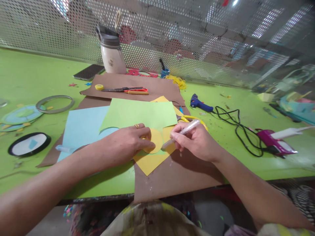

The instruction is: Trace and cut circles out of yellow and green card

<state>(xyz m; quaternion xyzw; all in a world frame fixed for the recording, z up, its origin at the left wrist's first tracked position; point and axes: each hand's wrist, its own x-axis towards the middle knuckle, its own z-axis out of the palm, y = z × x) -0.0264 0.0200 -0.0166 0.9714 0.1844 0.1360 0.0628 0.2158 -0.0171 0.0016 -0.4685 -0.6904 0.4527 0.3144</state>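
My left hand (pixel 128 141) presses flat on a yellow paper disc (pixel 154 140) that lies on a light green sheet (pixel 140 114). A ring shows on one finger. My right hand (pixel 197 141) holds a silver pen (pixel 182 132) slanted down, its tip at the right edge of the disc. Under the green sheet lie a yellow sheet (pixel 150 162) and a pale blue sheet (pixel 82 126), all on brown paper (pixel 177 177) at the table's near edge.
Scissors and an orange pencil (pixel 134 91) lie on brown paper behind. A blue glue gun (pixel 200 103) with black cable and a purple glue gun (pixel 275 142) sit at right. A jug (pixel 112 52), phone (pixel 89 72), ring (pixel 54 103) and round cutouts (pixel 29 144) occupy the left.
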